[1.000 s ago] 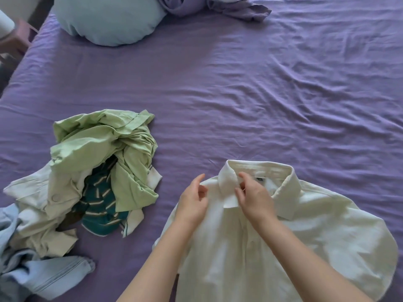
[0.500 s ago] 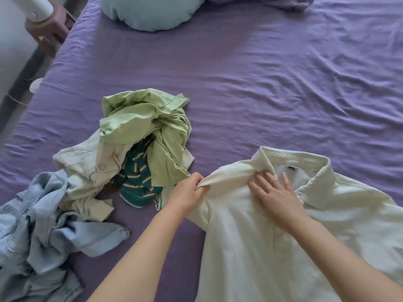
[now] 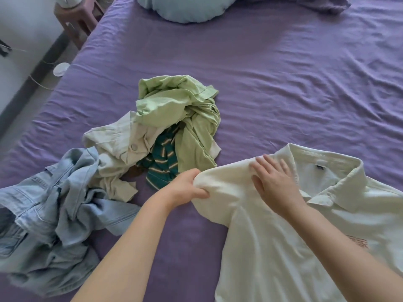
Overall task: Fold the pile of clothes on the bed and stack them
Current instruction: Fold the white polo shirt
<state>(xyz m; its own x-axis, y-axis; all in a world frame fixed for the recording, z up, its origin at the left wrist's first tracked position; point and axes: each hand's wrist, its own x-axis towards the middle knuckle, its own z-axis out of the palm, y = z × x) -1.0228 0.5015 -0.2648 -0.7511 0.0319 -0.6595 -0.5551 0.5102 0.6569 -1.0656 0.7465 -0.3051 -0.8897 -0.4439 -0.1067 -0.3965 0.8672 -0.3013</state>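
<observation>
A cream collared shirt (image 3: 283, 247) lies spread on the purple bed (image 3: 272, 83) at the lower right, collar toward the far side. My left hand (image 3: 187, 186) grips the shirt's bunched left shoulder. My right hand (image 3: 274, 182) lies flat with straight fingers on the shirt just left of the collar. To the left sits an unfolded pile: a light green garment (image 3: 174, 110), a beige garment (image 3: 113, 144), a teal striped piece (image 3: 161, 166) and a pale blue denim garment (image 3: 50, 214).
A pale blue pillow (image 3: 185, 7) and a crumpled purple cloth (image 3: 322, 5) lie at the head of the bed. A wooden stool (image 3: 76, 22) stands off the bed's left edge, with floor and a cable beside it.
Both hands left the collar. My left hand moved left and took hold of the shirt's shoulder, while my right hand flattened onto the fabric beside the collar. The view shifted left.
</observation>
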